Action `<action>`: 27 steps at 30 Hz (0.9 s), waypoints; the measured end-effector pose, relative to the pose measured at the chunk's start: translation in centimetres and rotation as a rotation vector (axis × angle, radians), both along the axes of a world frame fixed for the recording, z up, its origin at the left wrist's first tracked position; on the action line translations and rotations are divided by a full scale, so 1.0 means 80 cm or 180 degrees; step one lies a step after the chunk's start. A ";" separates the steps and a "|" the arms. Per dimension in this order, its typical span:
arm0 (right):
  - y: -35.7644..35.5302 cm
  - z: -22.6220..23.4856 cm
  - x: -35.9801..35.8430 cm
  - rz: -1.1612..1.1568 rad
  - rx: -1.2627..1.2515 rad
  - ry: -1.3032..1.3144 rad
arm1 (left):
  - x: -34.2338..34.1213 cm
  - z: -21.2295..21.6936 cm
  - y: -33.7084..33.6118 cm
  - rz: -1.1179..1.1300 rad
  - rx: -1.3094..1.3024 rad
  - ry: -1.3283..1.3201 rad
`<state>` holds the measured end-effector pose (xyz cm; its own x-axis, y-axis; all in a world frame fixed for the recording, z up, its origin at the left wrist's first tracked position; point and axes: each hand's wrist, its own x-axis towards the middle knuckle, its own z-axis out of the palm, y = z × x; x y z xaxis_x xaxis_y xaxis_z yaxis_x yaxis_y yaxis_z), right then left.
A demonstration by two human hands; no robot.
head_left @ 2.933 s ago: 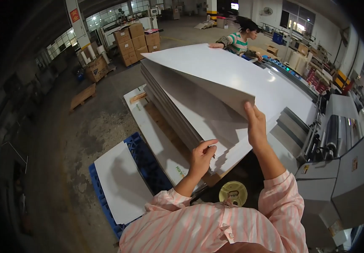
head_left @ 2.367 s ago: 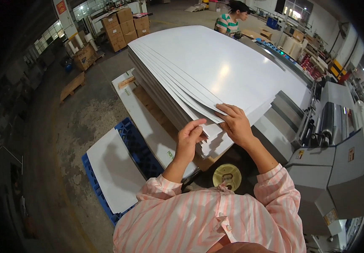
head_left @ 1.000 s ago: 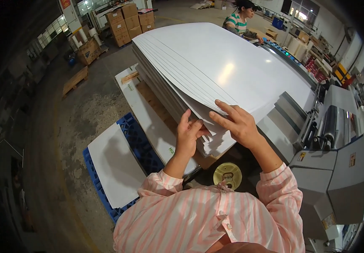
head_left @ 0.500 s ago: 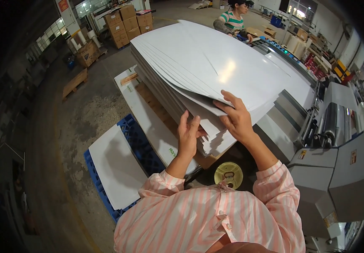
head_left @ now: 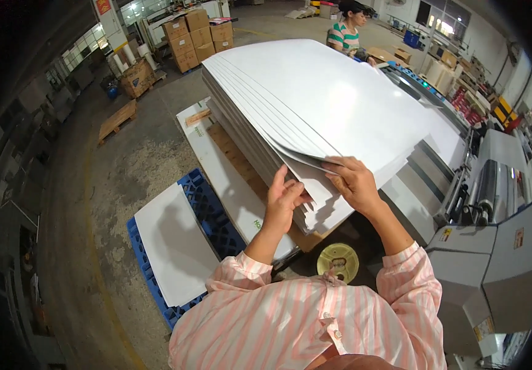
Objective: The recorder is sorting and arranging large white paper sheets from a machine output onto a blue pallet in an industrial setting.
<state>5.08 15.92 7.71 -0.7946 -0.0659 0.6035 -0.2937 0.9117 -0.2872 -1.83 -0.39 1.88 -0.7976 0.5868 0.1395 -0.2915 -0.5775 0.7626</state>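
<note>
A tall stack of large white sheets (head_left: 315, 80) stands in front of me, its near corner stepped and uneven. My right hand (head_left: 358, 185) pinches the near corner of the upper sheets between thumb and fingers. That corner bends upward, and a dark gap shows beneath it. To its left, my left hand (head_left: 283, 202) is at the side edge of the stack, below the lifted sheets. Its index finger points up, apart from the thumb, and the other fingers are partly hidden against the sheet edges.
On the right stands a grey machine with rollers (head_left: 484, 191). A blue plastic pallet (head_left: 207, 213) bearing white sheets (head_left: 176, 246) lies at left. A yellowish round object (head_left: 338, 262) is below the stack. Beyond are a co-worker (head_left: 345, 36), cardboard boxes (head_left: 182, 46) and a wooden pallet (head_left: 118, 121).
My right hand has lowered the lifted corner, and its raised fingers have come down onto the sheets. My left thumb and fingers have drawn closer to the stack edge. The view has shifted slightly.
</note>
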 end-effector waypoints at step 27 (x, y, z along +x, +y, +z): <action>0.015 0.049 -0.021 0.0155 -0.4464 0.0195 | -0.001 0.006 0.009 0.0546 -0.0815 0.0221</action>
<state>3.38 17.09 11.64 -0.7794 0.5857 0.2223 -0.3613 -0.1303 -0.9233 -1.88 0.33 2.40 -0.8817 0.4678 0.0622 -0.1486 -0.4004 0.9042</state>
